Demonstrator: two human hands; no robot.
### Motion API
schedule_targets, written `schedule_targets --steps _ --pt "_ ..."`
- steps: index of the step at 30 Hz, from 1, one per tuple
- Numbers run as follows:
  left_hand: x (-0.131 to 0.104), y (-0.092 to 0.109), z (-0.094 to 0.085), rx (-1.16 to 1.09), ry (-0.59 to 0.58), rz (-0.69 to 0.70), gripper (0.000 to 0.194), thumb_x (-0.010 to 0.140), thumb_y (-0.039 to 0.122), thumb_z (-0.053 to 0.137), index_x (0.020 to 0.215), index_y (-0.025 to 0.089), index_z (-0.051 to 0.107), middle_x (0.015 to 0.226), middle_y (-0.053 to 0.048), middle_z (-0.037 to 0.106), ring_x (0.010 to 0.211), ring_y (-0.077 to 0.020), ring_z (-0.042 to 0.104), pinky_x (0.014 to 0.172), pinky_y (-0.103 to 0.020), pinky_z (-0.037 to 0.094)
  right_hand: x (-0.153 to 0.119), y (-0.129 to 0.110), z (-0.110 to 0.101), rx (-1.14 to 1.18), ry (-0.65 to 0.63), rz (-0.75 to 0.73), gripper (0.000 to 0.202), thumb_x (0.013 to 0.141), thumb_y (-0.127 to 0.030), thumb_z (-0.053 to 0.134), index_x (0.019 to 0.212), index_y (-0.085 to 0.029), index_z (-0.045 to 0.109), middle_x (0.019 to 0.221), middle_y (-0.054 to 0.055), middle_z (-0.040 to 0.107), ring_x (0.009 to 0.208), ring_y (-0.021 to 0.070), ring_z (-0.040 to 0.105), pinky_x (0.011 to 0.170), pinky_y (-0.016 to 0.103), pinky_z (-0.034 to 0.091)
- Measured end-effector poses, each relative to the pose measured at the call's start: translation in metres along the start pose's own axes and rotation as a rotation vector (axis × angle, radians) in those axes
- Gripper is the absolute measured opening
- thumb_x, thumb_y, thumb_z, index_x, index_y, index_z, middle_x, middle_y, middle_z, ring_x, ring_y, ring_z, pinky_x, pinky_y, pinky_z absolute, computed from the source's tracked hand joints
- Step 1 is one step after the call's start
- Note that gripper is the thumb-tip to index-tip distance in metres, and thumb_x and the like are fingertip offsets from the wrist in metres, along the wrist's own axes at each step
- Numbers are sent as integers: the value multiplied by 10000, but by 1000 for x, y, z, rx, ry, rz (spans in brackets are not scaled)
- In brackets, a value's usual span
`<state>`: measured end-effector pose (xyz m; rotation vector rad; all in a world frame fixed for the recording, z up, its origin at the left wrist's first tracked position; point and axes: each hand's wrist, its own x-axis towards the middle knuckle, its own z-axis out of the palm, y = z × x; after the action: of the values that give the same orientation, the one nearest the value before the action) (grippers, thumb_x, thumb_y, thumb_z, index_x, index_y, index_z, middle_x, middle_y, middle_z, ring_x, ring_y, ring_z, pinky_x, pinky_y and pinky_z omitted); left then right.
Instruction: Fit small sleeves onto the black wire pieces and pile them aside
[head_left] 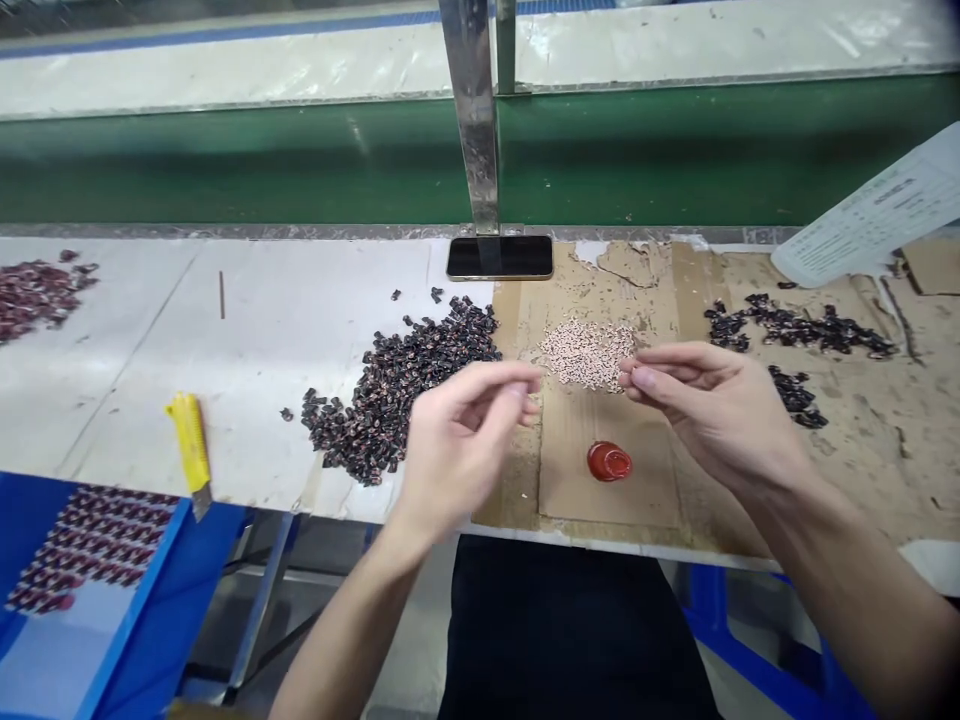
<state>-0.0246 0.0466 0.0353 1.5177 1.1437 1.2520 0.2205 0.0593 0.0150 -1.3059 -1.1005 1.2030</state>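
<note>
My left hand (469, 430) hovers by the right edge of a heap of small black parts (405, 380), its thumb and fingers drawn together. Whatever it may hold is hidden. My right hand (705, 405) pinches thumb and forefinger together beside a pile of tiny pale pink pieces (589, 352); anything between the fingertips is too small to name. Below and between the hands, a small round red dish or cap (609, 461), glossy on top, rests on a flat cardboard sheet (570, 495).
A phone (500, 257) lies at the foot of a metal post (476, 120). Leftward are a yellow utility knife (189, 440), a dark red pile (37, 295) and a blue tray (135, 600) with rows of parts. More black parts (810, 328) and a printed sheet (877, 210) are at right.
</note>
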Motion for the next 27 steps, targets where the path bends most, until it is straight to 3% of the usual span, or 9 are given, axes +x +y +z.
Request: schedule_targets --steps 5,12,17,23,27 --pt "-11 8 37 185 -19 368 141 933 86 744 1039 174 776 1014 -43 825 882 -131 772 842 -244 666 -29 -4 3 248 -119 135 211 740 -307 963 902 -311 828 816 -30 841 699 121 811 682 160 666" --pt "-11 -1 39 451 -68 648 118 968 67 700 1052 136 747 965 -53 806 842 -125 763 828 -213 629 -38 -7 6 196 -90 132 215 696 -320 986 850 -283 841 765 3 829 688 163 816 674 206 686" --pt "-13 -9 40 485 -106 638 139 1004 68 639 1113 138 690 993 -61 779 880 -147 742 835 -246 614 -44 -9 8 30 -43 37 248 691 -250 986 902 -279 860 846 18 846 744 193 829 714 236 709" --pt "-24 -9 53 420 -44 462 70 1029 108 599 1044 140 660 933 -74 756 832 -158 720 785 -267 612 -61 -15 21 -101 67 -94 239 740 -177 940 919 -317 866 858 -14 847 659 155 807 661 199 700" --pt "-27 -11 50 418 -64 498 90 1017 96 618 1062 154 670 947 -61 764 852 -152 723 816 -263 610 -62 -16 20 -133 77 -104 259 710 -146 949 892 -311 865 836 -24 843 663 152 807 664 181 694"
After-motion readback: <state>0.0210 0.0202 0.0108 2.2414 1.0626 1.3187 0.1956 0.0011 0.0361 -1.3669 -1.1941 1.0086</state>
